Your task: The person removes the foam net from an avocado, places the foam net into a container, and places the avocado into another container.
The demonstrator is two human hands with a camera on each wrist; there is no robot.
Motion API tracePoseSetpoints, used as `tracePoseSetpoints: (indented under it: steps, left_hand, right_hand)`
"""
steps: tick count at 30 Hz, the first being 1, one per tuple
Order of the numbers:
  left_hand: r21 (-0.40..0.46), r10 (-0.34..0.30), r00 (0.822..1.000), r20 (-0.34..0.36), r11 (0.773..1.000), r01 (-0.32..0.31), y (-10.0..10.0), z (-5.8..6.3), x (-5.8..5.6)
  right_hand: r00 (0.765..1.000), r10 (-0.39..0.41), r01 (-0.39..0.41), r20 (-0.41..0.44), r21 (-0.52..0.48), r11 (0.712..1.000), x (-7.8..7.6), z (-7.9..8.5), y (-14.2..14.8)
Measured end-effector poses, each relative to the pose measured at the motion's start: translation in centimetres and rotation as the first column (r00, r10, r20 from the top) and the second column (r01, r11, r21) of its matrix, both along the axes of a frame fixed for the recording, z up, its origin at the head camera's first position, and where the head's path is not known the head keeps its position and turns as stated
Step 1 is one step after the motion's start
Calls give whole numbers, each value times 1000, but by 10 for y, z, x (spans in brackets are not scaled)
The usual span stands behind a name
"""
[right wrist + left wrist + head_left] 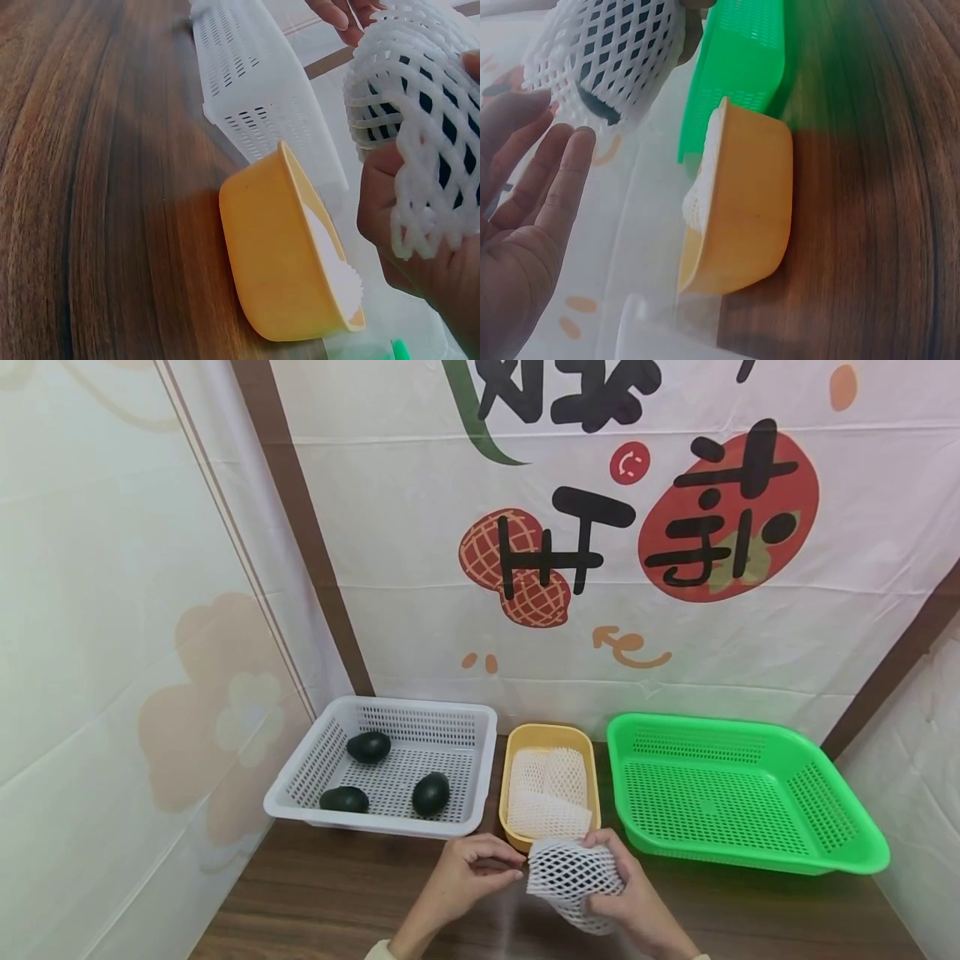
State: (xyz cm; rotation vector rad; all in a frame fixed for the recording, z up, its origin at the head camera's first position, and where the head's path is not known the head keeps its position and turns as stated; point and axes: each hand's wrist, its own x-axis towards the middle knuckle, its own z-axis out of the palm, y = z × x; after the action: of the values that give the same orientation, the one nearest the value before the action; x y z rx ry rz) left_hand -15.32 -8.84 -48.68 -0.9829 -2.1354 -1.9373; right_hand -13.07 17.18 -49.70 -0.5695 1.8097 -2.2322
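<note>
My right hand [637,897] grips a white foam net sleeve [572,878] with a dark green avocado inside it. In the left wrist view the avocado [598,106] shows through the mesh and at the sleeve's end. My left hand [467,878] is just left of the sleeve, its fingers loosely bent and holding nothing, fingertips close to the sleeve's edge. Both hands are above the table in front of a yellow bin [597,777], where several flat white foam sleeves [551,814] lie.
At the left a white basket [292,812] holds three dark avocados [431,794]. A green basket [708,793] stands at the right, with the yellow bin between the two. Behind them hangs a printed cloth [412,568], and the table [315,881] is dark wood.
</note>
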Motion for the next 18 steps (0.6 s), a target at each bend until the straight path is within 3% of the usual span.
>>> tracePoseSetpoints:
  steps: [5,10,18]
  left_hand:
    - [-4,6,1000,16,1000,-6,3,0,2]
    - [1,25,996,86,1000,-25,4,0,5]
    - [72,-19,997,77,997,13,7,-3,5]
  right_hand:
    - [1000,10,-10,-2,-4,1000,1,-1,-3]
    - [999,33,-33,-26,-6,999,1,-4,-6]
    - [997,50,-51,-51,-14,999,1,-7,-11]
